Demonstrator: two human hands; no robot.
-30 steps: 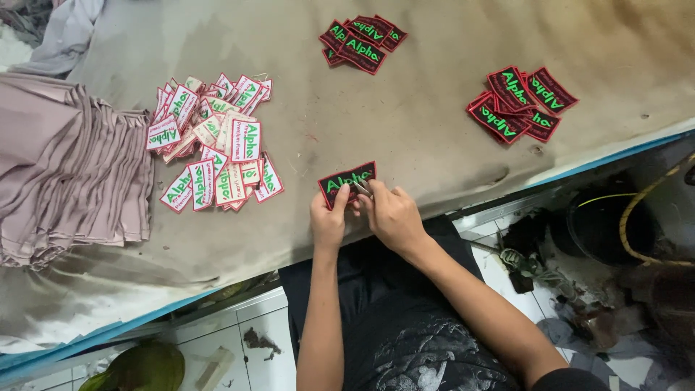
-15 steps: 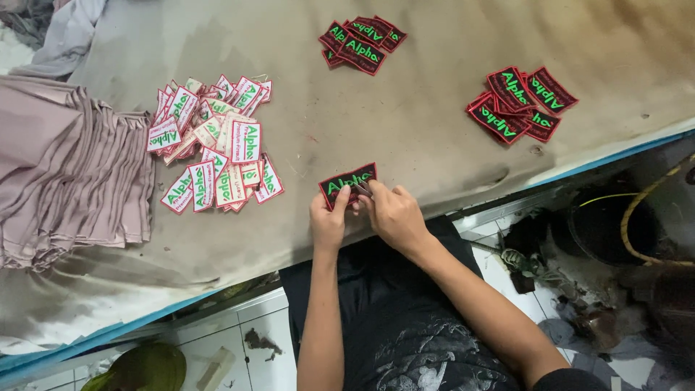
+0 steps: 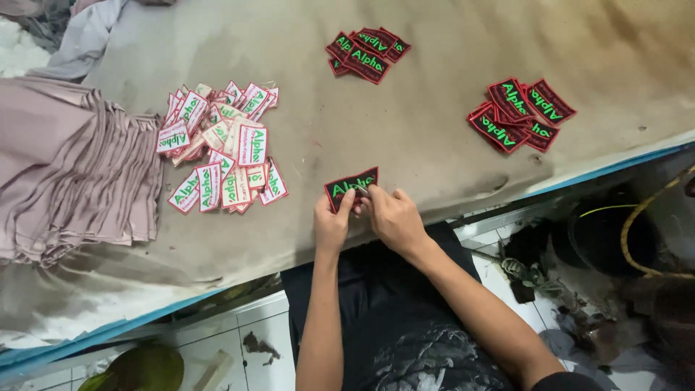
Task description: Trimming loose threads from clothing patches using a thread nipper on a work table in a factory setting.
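A black embroidered patch [image 3: 350,187] with a red border and green lettering lies near the front edge of the worktop [image 3: 434,137], roughly midway along it. The left hand [image 3: 331,223] presses its fingertips onto the patch's lower left part, fingers together. The right hand [image 3: 393,217] is curled just beside it, its fingertips pinched at the patch's right edge (what exactly sits between them is too small to tell).

Toward the back edge, a small pile of black patches [image 3: 365,52] of the same kind lies well apart from the hands. Another pile of the same patches [image 3: 520,116] sits toward the right end of the worktop, near the front edge there. To the left of the hands, a looser heap of white-backed patches [image 3: 218,148] with red borders and green lettering is spread out. At the left end, a stack of folded mauve fabric [image 3: 69,181] rests on the worktop, with grey cloth [image 3: 83,40] bunched at the back left corner. The worktop's covering is stained and scorched brown, with a blue rim along its front edge.
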